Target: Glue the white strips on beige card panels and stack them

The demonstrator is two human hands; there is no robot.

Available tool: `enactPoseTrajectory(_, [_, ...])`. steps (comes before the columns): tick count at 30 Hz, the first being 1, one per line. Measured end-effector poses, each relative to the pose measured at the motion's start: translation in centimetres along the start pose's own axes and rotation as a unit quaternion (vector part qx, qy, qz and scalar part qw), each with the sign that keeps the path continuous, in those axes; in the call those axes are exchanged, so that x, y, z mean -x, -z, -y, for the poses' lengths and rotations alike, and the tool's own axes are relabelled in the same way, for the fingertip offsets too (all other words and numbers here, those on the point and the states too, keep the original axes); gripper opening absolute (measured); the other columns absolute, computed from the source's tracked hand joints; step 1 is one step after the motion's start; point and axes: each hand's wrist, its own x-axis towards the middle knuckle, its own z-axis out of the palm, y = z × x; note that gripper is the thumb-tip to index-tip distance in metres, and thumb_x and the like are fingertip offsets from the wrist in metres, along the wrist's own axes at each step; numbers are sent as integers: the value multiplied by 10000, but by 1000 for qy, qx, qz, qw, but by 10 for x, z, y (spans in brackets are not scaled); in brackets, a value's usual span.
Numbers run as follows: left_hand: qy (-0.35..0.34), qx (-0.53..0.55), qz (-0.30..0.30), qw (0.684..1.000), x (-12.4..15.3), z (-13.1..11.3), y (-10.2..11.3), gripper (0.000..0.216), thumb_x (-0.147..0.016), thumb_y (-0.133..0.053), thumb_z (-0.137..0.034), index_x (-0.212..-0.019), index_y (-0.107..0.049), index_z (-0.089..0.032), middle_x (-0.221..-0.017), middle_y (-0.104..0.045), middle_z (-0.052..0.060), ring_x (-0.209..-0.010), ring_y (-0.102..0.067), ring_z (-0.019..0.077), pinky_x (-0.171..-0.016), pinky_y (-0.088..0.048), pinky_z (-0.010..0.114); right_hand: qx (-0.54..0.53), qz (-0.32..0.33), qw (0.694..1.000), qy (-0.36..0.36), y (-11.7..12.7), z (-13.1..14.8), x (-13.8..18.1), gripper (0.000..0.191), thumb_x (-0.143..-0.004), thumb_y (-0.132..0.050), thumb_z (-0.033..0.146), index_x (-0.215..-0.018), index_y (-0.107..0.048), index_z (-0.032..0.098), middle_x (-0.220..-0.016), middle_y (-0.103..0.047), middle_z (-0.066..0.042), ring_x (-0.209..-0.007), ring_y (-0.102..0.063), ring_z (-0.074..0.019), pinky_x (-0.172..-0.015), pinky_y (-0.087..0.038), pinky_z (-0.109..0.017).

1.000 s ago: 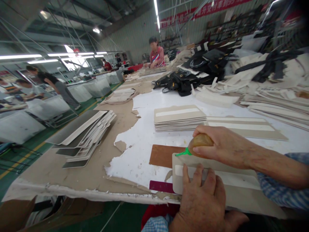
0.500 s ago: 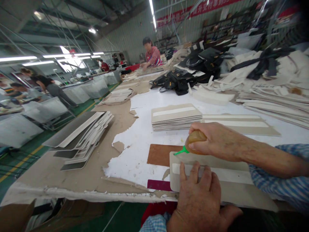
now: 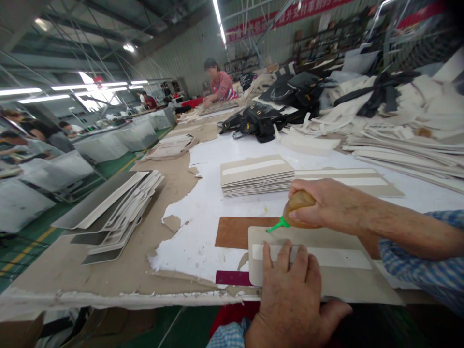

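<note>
While the left hand (image 3: 290, 295) is pressed flat, fingers spread, on the near panel (image 3: 326, 270) at the table's (image 3: 217, 203) near edge, a bottle (image 3: 299, 210) is grasped by the right hand (image 3: 326, 203). Its green nozzle (image 3: 275, 226) is pointed at the panel's far left edge. A stack (image 3: 257, 175) is seen farther, and a brown sheet (image 3: 235, 232) lies under the panel.

The right hand (image 3: 326, 203) hides most of the glue bottle (image 3: 295, 212); only its green nozzle shows.
</note>
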Motion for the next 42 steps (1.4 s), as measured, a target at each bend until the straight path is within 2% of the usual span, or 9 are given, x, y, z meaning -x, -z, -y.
enactPoseTrajectory(6, [12,31,19,999,-1,0,0,603,-1039,-464,-658,-1405,-586,-193,-1472,-608,74,-1385,-512,350,-1190,-364,747,-19,12,1000,-11,5,-14,9,249,-774,-611,471,-887,-616,250,-725,-676,-5,-672,-608,-239,-589,-373,-359])
enactPoseTrajectory(12, [22,41,20,999,0,0,-1,664,-1014,-480,-731,-1415,-583,-213,-1493,-600,60,-1397,-506,364,-1198,-342,767,-29,-1,999,-36,11,-24,19,255,-770,-639,473,-904,-620,257,-723,-673,-6,-684,-615,-250,-597,-370,-351])
enactPoseTrajectory(19, [19,37,-2,999,0,2,-2,643,-1005,-511,-729,-1387,-600,-219,-1474,-620,48,-1382,-522,370,-1184,-360,763,-44,-1,996,-80,21,-33,35,245,-795,-639,488,-891,-631,263,-750,-688,-2,-714,-635,-250,-604,-382,-344])
enactPoseTrajectory(25, [15,35,-28,999,1,3,-5,619,-1002,-535,-716,-1376,-608,-227,-1447,-640,48,-1377,-526,367,-1188,-351,734,-36,2,993,-109,23,-52,43,303,-784,-648,528,-906,-643,251,-757,-694,-9,-715,-630,-248,-610,-392,-358])
enactPoseTrajectory(30, [17,31,-33,999,0,3,-6,608,-987,-560,-717,-1357,-615,-237,-1454,-639,34,-1371,-536,363,-1169,-369,725,-43,-2,992,-122,28,-66,56,292,-839,-608,515,-929,-633,238,-757,-682,-18,-723,-607,-245,-627,-378,-369])
enactPoseTrajectory(34, [14,26,-38,999,-1,4,-5,600,-1000,-534,-716,-1349,-621,-235,-1453,-641,45,-1363,-545,365,-1155,-380,719,-44,-15,990,-136,33,-77,67,311,-827,-587,529,-933,-634,240,-725,-663,-9,-705,-596,-247,-639,-380,-375])
enactPoseTrajectory(42, [-12,-5,-32,999,-2,6,-1,617,-1036,-453,-703,-1335,-627,-192,-1423,-659,66,-1323,-564,382,-1097,-416,731,-111,-39,980,-161,37,-102,89,382,-790,-588,601,-928,-634,249,-693,-642,16,-691,-572,-233,-637,-389,-358])
